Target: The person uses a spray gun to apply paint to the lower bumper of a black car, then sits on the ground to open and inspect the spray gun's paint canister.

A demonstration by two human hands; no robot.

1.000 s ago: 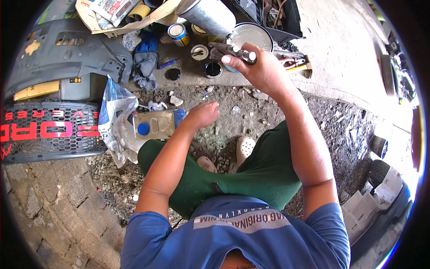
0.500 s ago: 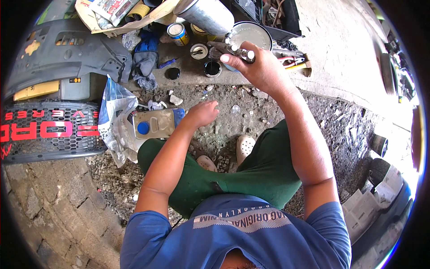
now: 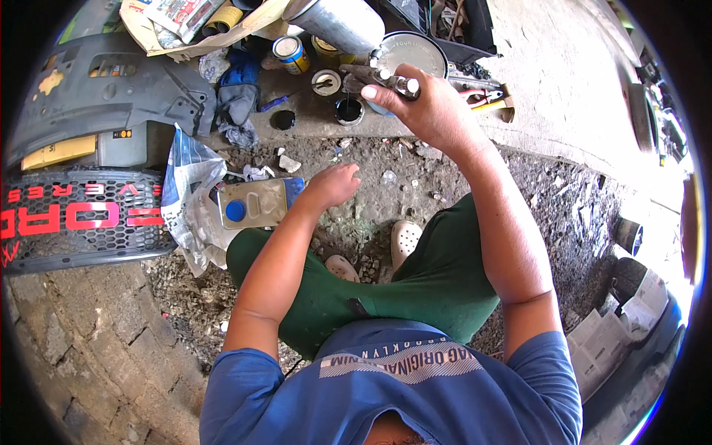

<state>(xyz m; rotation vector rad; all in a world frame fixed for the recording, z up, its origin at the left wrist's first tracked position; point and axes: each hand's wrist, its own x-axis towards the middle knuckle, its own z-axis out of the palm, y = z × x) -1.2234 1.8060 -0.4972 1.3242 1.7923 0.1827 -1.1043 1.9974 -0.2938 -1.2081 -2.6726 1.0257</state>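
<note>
My right hand (image 3: 432,111) is wrapped round a metal spray gun (image 3: 386,80) and tips it over a small open can of black paint (image 3: 349,111). The gun's big grey metal cup (image 3: 337,26) leans away from me, up and to the left. Below the gun, a thin dark line seems to run down into the can. My left hand (image 3: 334,185) hangs over the dirt ahead of my knees, fingers loosely curled, with nothing visible in it. Left of the can lie a round black lid (image 3: 282,120) and a screwdriver (image 3: 274,103).
Behind the can stand a blue-and-yellow tin (image 3: 290,55), a pale lid (image 3: 326,82) and a large round tin (image 3: 415,55). Pliers and a hammer (image 3: 506,104) lie right. A flat metal can (image 3: 254,203), plastic bag (image 3: 191,196) and black grille (image 3: 85,215) sit left.
The view has shifted very slightly. My right hand still holds the spray gun tilted over the can, and my left hand is nearly in the same place.
</note>
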